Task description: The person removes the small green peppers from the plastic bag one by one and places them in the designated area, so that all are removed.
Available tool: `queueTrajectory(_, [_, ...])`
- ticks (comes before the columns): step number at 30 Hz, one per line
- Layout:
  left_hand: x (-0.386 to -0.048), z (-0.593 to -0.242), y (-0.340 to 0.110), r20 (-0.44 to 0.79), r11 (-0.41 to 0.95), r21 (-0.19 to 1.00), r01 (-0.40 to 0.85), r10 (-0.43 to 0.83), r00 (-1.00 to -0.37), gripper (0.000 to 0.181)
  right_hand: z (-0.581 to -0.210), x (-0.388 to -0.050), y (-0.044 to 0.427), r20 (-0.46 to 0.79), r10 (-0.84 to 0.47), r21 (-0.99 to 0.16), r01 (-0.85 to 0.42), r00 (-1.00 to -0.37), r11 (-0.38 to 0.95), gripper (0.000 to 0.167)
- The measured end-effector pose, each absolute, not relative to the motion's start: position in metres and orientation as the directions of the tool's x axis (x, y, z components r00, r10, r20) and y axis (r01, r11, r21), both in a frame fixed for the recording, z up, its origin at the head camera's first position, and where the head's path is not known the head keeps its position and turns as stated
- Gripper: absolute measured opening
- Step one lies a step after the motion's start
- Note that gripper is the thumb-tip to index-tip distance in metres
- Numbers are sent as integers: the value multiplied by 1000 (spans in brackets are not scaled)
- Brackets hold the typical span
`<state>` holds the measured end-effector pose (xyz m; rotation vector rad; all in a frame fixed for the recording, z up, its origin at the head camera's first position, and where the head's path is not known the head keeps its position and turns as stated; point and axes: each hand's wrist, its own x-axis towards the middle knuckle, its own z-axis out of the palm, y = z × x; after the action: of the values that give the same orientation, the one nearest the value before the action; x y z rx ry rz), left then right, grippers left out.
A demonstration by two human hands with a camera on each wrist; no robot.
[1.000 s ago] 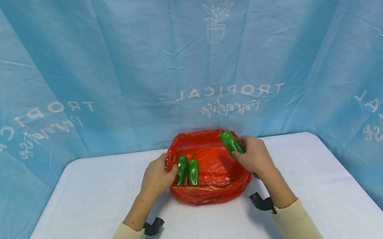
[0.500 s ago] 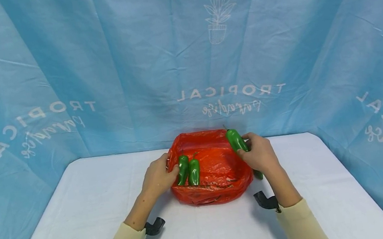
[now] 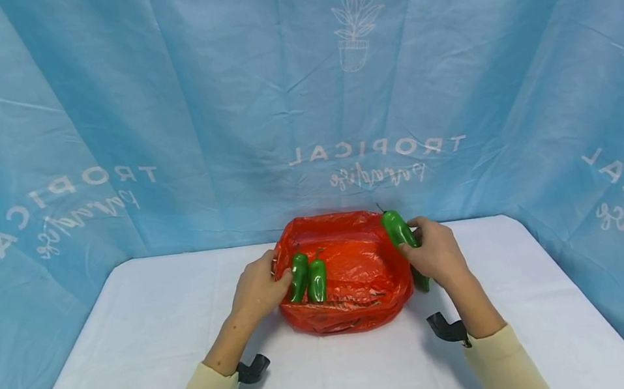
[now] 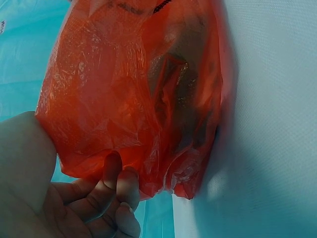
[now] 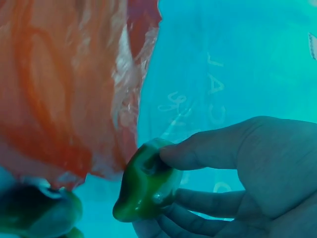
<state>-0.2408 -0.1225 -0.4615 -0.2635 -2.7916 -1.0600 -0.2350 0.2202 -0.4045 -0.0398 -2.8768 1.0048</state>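
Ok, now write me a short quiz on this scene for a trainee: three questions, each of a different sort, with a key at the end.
1. True or false: the left hand grips the edge of the red bag.

2. In the head view, how many green peppers show inside the red bag?

3. Which hand holds another green pepper?
A) the left hand only
B) the right hand only
C) neither hand

Key:
1. True; it holds the side nearest to it.
2. Two, side by side.
3. B.
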Motion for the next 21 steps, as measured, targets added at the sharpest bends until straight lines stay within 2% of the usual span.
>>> queueTrajectory(21, [-241,-459,-123,190,737,646,201,100,-977,37,-416,-227,265,71,113,-576,52,-991,816,57])
